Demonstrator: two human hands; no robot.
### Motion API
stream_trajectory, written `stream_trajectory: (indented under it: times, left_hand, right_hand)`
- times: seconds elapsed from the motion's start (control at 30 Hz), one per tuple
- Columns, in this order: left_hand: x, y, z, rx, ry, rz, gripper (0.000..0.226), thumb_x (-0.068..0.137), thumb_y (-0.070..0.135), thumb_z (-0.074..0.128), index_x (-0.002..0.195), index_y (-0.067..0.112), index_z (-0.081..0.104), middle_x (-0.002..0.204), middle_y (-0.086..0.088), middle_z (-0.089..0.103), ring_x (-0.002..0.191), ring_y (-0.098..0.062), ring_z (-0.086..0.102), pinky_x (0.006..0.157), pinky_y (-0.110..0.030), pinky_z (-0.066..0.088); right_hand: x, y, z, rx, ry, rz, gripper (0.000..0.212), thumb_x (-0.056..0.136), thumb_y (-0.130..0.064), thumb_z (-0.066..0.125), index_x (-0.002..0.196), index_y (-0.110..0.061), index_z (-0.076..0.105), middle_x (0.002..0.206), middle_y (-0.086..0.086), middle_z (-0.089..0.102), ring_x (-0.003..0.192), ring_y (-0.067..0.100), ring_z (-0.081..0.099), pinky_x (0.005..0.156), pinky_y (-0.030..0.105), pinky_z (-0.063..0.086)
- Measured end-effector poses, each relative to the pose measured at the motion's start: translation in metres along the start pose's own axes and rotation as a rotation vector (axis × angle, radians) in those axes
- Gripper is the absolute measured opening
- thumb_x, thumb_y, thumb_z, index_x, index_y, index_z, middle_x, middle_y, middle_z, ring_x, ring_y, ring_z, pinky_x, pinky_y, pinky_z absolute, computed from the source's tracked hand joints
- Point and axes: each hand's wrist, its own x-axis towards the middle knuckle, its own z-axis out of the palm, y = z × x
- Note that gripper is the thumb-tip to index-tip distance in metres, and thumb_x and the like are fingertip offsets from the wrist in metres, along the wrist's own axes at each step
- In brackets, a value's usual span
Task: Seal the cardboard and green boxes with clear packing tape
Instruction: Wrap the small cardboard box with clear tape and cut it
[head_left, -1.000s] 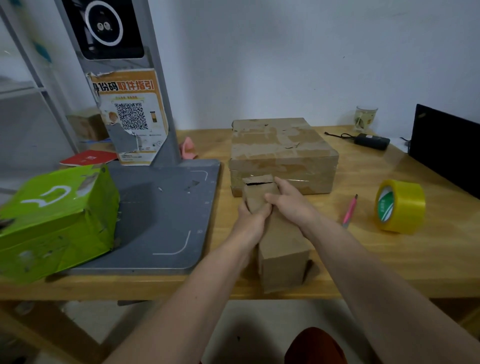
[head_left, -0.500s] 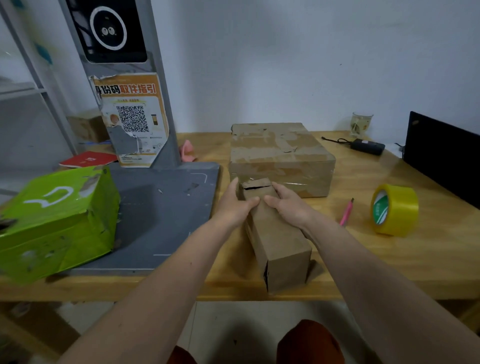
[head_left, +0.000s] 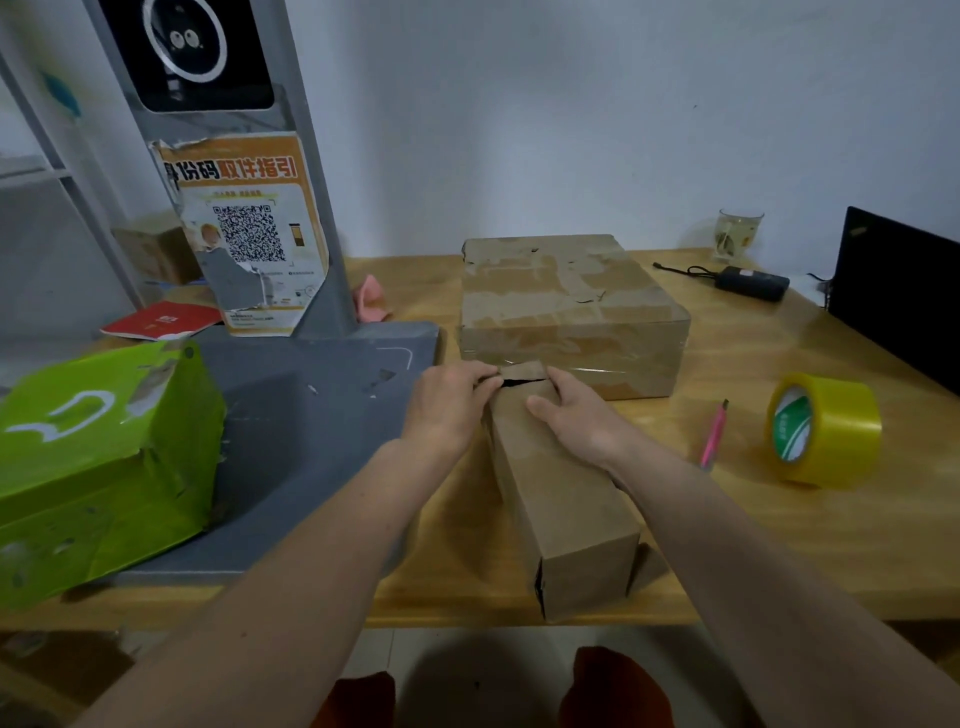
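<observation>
While both my hands hold the far flap of the long cardboard box (head_left: 561, 499), it points away from me on the surface (head_left: 779, 545). My left hand (head_left: 447, 405) and right hand (head_left: 576, 415) pinch it; the tape roll (head_left: 826, 431) sits nearer my right.

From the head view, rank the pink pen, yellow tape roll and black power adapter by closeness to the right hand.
1. Pink pen, just right of the right hand.
2. Yellow tape roll, farther right.
3. Black power adapter, far back right near the wall.
</observation>
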Motion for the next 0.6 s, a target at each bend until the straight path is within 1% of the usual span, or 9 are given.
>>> stream_trajectory:
  times: [0.07, 0.13, 0.17, 0.23, 0.3, 0.37, 0.43, 0.5, 0.6]
  left_hand:
    - [0.002, -0.001, 0.001, 0.002, -0.002, -0.009, 0.027, 0.098, 0.026, 0.058, 0.121, 0.018, 0.069, 0.114, -0.002, 0.071, 0.108, -0.021, 0.062, 0.096, -0.035, 0.047]
    - [0.005, -0.002, 0.002, -0.056, 0.004, -0.045, 0.030, 0.097, 0.020, 0.060, 0.126, 0.019, 0.066, 0.115, -0.002, 0.070, 0.108, -0.019, 0.062, 0.097, -0.034, 0.048]
    - [0.006, -0.003, 0.002, -0.125, 0.008, -0.081, 0.032, 0.096, 0.017, 0.061, 0.128, 0.018, 0.063, 0.114, -0.001, 0.070, 0.106, -0.016, 0.063, 0.096, -0.032, 0.049]
    - [0.010, -0.005, 0.001, -0.305, 0.007, -0.187, 0.035, 0.093, 0.014, 0.065, 0.128, 0.018, 0.061, 0.104, 0.004, 0.069, 0.097, -0.009, 0.062, 0.086, -0.022, 0.049]
    - [0.013, -0.008, 0.001, -0.521, -0.011, -0.331, 0.033, 0.091, 0.012, 0.067, 0.124, 0.016, 0.062, 0.094, 0.008, 0.067, 0.086, -0.004, 0.060, 0.073, -0.014, 0.046]
    - [0.015, -0.009, 0.002, -0.724, -0.040, -0.477, 0.027, 0.090, 0.010, 0.068, 0.117, 0.014, 0.065, 0.094, 0.005, 0.068, 0.084, -0.005, 0.061, 0.070, -0.015, 0.047]
    - [0.016, -0.009, 0.004, -0.831, -0.066, -0.566, 0.020, 0.090, 0.007, 0.067, 0.109, 0.015, 0.068, 0.102, -0.001, 0.068, 0.092, -0.011, 0.063, 0.079, -0.022, 0.052]
    - [0.017, -0.009, 0.007, -0.872, -0.080, -0.583, 0.018, 0.090, 0.003, 0.065, 0.097, 0.018, 0.070, 0.106, -0.005, 0.068, 0.101, -0.019, 0.063, 0.091, -0.031, 0.054]
    - [0.018, -0.010, 0.008, -0.888, -0.088, -0.593, 0.024, 0.087, 0.000, 0.062, 0.090, 0.020, 0.072, 0.108, -0.007, 0.068, 0.104, -0.023, 0.063, 0.097, -0.037, 0.053]
  right_hand:
    - [0.011, -0.001, 0.000, -0.029, 0.037, -0.001, 0.050, 0.099, -0.029, 0.049, 0.145, -0.015, 0.038, 0.137, 0.004, 0.051, 0.119, 0.020, 0.051, 0.094, 0.031, 0.043]
    - [0.019, -0.004, 0.001, -0.082, 0.069, -0.003, 0.051, 0.097, -0.029, 0.053, 0.144, -0.012, 0.040, 0.138, 0.005, 0.052, 0.123, 0.022, 0.050, 0.099, 0.033, 0.042]
    - [0.023, -0.006, 0.000, -0.124, 0.088, -0.018, 0.052, 0.097, -0.028, 0.055, 0.144, -0.011, 0.040, 0.139, 0.006, 0.050, 0.127, 0.023, 0.048, 0.102, 0.033, 0.040]
    - [0.027, -0.012, -0.001, -0.237, 0.136, -0.084, 0.052, 0.095, -0.028, 0.059, 0.142, -0.011, 0.044, 0.141, 0.006, 0.049, 0.130, 0.023, 0.045, 0.105, 0.033, 0.037]
    - [0.027, -0.017, -0.001, -0.366, 0.186, -0.167, 0.039, 0.093, -0.028, 0.061, 0.130, -0.015, 0.059, 0.131, 0.003, 0.058, 0.122, 0.022, 0.051, 0.100, 0.033, 0.041]
    - [0.027, -0.019, 0.000, -0.463, 0.234, -0.249, 0.023, 0.093, -0.025, 0.062, 0.113, -0.016, 0.070, 0.116, 0.002, 0.064, 0.109, 0.020, 0.057, 0.093, 0.033, 0.046]
    - [0.025, -0.021, 0.002, -0.531, 0.260, -0.298, 0.018, 0.094, -0.023, 0.060, 0.106, -0.016, 0.072, 0.109, 0.001, 0.066, 0.101, 0.019, 0.058, 0.089, 0.035, 0.048]
    - [0.024, -0.023, 0.003, -0.575, 0.279, -0.313, 0.018, 0.096, -0.022, 0.056, 0.106, -0.016, 0.071, 0.106, 0.001, 0.066, 0.097, 0.019, 0.059, 0.086, 0.035, 0.049]
    - [0.023, -0.023, 0.004, -0.593, 0.299, -0.308, 0.019, 0.098, -0.022, 0.053, 0.108, -0.017, 0.069, 0.102, 0.002, 0.068, 0.093, 0.020, 0.060, 0.081, 0.035, 0.050]
